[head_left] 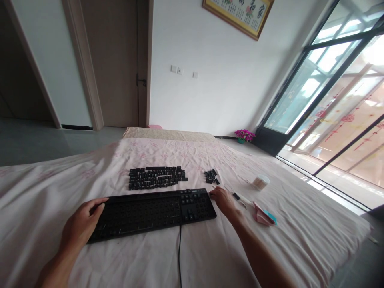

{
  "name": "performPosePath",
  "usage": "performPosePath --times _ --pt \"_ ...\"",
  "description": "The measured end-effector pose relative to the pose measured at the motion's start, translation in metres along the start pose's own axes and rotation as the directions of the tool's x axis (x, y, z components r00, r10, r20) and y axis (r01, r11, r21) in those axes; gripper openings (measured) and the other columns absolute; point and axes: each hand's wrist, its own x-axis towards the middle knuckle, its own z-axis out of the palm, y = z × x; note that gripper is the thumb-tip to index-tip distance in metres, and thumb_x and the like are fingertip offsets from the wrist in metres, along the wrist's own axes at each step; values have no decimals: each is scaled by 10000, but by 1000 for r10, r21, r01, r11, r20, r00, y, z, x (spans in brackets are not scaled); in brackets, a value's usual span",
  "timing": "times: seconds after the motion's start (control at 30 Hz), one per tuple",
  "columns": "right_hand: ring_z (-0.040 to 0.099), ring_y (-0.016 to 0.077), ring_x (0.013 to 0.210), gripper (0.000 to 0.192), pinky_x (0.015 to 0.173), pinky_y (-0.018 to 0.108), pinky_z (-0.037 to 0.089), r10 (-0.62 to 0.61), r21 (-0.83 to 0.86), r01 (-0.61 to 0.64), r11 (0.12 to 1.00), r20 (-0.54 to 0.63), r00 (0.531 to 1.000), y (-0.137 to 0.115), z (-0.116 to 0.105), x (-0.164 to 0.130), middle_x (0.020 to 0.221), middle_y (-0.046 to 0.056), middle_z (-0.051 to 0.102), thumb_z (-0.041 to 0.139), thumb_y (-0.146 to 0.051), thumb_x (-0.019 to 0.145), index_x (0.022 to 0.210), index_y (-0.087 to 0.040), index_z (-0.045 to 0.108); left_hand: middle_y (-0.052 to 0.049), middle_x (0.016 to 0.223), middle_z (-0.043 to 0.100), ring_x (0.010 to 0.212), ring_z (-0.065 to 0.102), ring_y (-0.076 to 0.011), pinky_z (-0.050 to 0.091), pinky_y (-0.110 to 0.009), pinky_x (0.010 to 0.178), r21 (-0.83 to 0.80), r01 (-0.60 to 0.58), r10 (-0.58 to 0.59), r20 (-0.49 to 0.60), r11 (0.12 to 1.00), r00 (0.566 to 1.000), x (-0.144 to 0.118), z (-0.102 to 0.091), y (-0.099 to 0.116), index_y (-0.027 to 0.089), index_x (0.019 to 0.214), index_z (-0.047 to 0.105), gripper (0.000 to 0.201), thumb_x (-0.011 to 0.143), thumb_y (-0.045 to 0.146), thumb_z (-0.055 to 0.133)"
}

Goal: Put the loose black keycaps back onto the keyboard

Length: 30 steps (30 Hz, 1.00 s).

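A black keyboard (pixel 141 214) lies slightly slanted on the bedcover, its cable (pixel 179 256) running toward me. Most of its surface is bare of keycaps; some remain near the right end. My left hand (pixel 82 222) grips the left end, thumb on top and the other fingers partly hidden. At the far right corner, my right hand (pixel 223 200) has its fingers closed against the keyboard's edge. A thin pale tip shows just beyond those fingers; I cannot tell what it is. Loose black keycaps (pixel 156 178) lie in rows beyond the keyboard, with a smaller keycap cluster (pixel 211 176) to their right.
Right of my right hand are a round tub of cotton swabs (pixel 261 182), a small dark-and-white tool (pixel 237 196) and a pink and blue item (pixel 264 216). Pink flowers (pixel 244 135) stand by the wall. The bedcover (pixel 285 248) is wrinkled.
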Motion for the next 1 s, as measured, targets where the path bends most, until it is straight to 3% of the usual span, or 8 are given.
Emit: performPosePath --times 0.23,0.43,1.0 --pt "628 159 879 254 717 236 388 -13 105 31 994 -164 986 -8 -5 -6 1018 12 675 510 -324 907 1044 -287 721 -35 1147 676 1000 629 -209 447 -279 805 9 -20 20 -19 1000 1000 1 2 -2 262 1153 640 384 891 421 410" --pt "623 151 850 247 736 228 400 -129 129 140 982 -90 988 -28 -10 -5 963 14 677 521 -300 900 1026 -278 733 -21 1178 664 1016 625 -207 443 -281 822 14 -1 2 -14 1000 1000 2 2 -3 282 1158 636 386 888 438 409" --pt "589 183 923 205 762 239 346 -189 -7 190 982 67 980 -37 -25 5 918 54 679 528 -253 898 857 -221 727 -39 1161 663 1008 619 -214 435 -290 825 -6 -19 18 -10 1000 1000 -3 -2 3 259 1157 638 395 899 444 404"
